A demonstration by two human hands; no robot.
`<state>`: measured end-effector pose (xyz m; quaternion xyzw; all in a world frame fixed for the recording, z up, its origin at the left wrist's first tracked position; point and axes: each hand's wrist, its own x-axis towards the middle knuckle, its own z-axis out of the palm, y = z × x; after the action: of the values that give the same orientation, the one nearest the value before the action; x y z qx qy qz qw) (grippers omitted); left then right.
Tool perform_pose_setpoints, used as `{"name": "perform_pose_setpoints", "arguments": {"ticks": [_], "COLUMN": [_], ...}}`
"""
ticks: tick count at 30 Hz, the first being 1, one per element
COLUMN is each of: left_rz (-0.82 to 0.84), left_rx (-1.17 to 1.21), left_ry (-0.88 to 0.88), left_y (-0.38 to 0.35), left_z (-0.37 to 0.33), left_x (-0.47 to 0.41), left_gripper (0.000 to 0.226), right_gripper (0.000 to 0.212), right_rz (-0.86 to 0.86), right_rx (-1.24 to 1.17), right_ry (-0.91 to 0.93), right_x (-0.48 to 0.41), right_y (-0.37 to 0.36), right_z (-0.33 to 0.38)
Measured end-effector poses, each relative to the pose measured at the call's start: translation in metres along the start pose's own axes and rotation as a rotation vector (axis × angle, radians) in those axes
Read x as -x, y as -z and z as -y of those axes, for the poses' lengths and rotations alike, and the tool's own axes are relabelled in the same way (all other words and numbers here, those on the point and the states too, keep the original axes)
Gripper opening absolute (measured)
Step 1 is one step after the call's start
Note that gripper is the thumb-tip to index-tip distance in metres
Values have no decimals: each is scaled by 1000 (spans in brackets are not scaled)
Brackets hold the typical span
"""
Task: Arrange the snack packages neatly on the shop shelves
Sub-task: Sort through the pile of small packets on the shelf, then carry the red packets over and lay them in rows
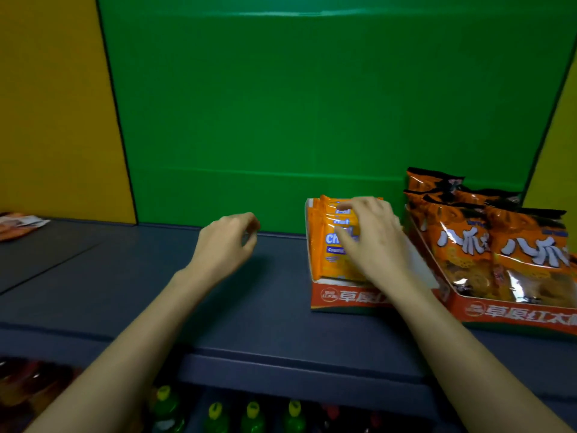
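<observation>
Toward the right end of the dark blue shelf (156,276), a person's right hand (374,242) holds a row of orange foil cracker packets (327,254) standing on edge in a red-and-white cardboard display tray (343,296). The thumb lies on the front packet and the fingers (371,207) curve over the top edges. The left hand (224,242) hovers above the bare middle of the shelf, its fingers loosely curled around nothing. Just beside the tray, at the shelf's right edge, orange-and-black crisp bags (499,245) fill a second red cardboard tray (515,314). The packets look light, slick and crushable, with brittle contents. Squaring them by their flat faces and sealed top edges, not by squeezing the middles, seems the safer hold.
</observation>
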<state>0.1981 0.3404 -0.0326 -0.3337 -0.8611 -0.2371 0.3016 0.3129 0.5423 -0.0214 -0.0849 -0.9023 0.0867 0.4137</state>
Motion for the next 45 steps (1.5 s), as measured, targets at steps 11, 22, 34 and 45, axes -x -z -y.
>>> {"name": "perform_pose_setpoints", "arguments": {"ticks": [11,22,34,45], "left_rz": [-59,-10,28,17], "left_rx": [-273,-432,-438,-400], "left_ry": [200,382,436,422], "left_y": [102,217,280,277], "left_z": [130,290,411,501], "left_x": [96,200,245,218], "left_gripper": [17,19,22,22], "right_gripper": [15,15,17,35], "right_rz": [322,515,625,546], "right_rx": [-325,-402,-401,-285], "right_ry": [297,343,278,151], "right_x": [7,26,17,-16], "right_y": [-64,-149,-228,-295], "right_z": [185,379,536,609]}}
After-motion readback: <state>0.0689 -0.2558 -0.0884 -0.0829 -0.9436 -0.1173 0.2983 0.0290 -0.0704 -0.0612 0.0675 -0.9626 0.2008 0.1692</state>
